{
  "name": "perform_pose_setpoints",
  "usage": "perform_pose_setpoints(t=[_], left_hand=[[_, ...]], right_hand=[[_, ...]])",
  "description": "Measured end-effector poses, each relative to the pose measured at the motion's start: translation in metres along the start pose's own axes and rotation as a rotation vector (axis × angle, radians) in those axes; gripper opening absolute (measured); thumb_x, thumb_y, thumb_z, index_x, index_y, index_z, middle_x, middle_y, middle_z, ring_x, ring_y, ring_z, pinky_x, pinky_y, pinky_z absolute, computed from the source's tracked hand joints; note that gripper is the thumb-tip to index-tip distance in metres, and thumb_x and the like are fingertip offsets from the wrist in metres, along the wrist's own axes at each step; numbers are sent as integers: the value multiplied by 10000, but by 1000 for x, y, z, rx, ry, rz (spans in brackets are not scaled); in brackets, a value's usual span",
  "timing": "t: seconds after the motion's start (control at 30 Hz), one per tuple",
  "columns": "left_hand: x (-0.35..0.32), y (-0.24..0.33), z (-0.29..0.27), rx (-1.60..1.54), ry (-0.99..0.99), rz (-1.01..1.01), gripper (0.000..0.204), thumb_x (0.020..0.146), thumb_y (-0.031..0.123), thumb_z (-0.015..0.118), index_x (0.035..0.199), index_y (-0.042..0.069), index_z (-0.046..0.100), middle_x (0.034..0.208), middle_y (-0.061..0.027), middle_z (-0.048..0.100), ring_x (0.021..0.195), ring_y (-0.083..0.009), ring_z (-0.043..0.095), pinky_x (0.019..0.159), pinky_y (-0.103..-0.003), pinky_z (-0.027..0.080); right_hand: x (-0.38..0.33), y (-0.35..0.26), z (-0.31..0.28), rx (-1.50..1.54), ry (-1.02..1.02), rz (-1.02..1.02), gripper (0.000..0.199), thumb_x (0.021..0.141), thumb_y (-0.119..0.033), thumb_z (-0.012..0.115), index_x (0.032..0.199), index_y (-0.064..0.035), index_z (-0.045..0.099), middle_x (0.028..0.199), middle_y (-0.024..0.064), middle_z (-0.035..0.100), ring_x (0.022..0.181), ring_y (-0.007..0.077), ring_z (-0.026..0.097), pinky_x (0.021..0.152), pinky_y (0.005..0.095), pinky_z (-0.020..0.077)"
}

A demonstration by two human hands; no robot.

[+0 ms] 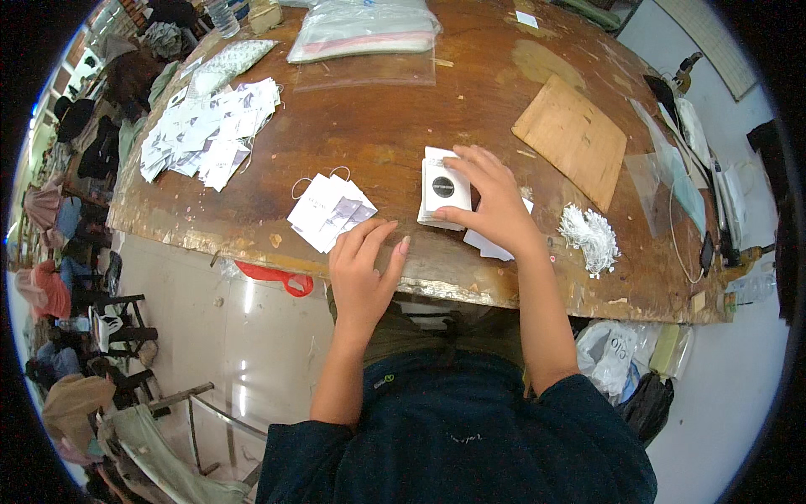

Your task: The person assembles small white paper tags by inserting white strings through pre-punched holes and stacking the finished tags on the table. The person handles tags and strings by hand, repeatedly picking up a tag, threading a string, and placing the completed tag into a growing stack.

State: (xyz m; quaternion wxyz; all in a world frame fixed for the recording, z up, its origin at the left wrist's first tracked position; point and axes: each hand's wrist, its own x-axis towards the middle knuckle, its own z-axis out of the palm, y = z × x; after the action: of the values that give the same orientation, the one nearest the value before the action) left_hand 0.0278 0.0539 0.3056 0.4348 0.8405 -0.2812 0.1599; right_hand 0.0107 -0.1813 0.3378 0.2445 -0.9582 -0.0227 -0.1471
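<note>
Head view, centre of frame: right hand (491, 206) pinches a small stack of white card tags (442, 191) on the worn wooden table (378, 126), left hand (363, 265) rests flat with fingers spread nearby; the stack looks light, stiff and slippery, best gripped by its edges.

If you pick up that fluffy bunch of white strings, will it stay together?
Probably not neatly. The loose bunch of thin white strings on the worn brown wooden table looks limp and tangled, so it would likely droop and shed strands. It seems very light; a push would probably smear it out, not slide it whole.
</note>
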Motion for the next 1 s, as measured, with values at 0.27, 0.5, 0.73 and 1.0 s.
perform_pose_setpoints(t=[0.27, 0.5, 0.73, 1.0], left_hand=[[-4, 11, 15, -1182, -200, -654, 282, 1048, 170, 542, 1225, -31, 632, 1099, -61, 686, 938, -76, 627, 818, -251, 510], [-10, 14, 25, -1105, -177, -639, 271, 1050, 173, 540, 1218, -18, 635, 1063, -45, 694, 923, -68, 628, 802, -243, 507], [-9, 21, 31, -1155, -232, -640, 281, 1056, 176, 519, 1245, -8, 615, 1101, -42, 684, 961, -67, 618, 840, -250, 500], [-9, 21, 31, -1219, -299, -791, 512, 1088, 392, 348, 1374, 4, 522, 1269, -127, 640, 1111, -198, 642, 962, -341, 501]], right_hand=[[-48, -35, -8, -48, 0, -221, 840, 665, -542, 839, 1360, -135, 602, 1499, 148, 467, 1402, 382, 402, 1150, 512, 305], [-81, 36, -29, -188, -80, 218, 822, 688, -524, 835, 1352, -97, 603, 1541, 183, 418, 1426, 394, 375, 1176, 496, 294], [-89, 42, -24, -142, -28, 187, 676, 737, -413, 828, 1305, -98, 638, 1497, 194, 468, 1392, 389, 420, 1153, 482, 328], [-87, 11, -52, 28, 168, -62, 728, 719, -430, 821, 1337, -110, 607, 1488, 170, 491, 1367, 392, 455, 1129, 502, 349]])
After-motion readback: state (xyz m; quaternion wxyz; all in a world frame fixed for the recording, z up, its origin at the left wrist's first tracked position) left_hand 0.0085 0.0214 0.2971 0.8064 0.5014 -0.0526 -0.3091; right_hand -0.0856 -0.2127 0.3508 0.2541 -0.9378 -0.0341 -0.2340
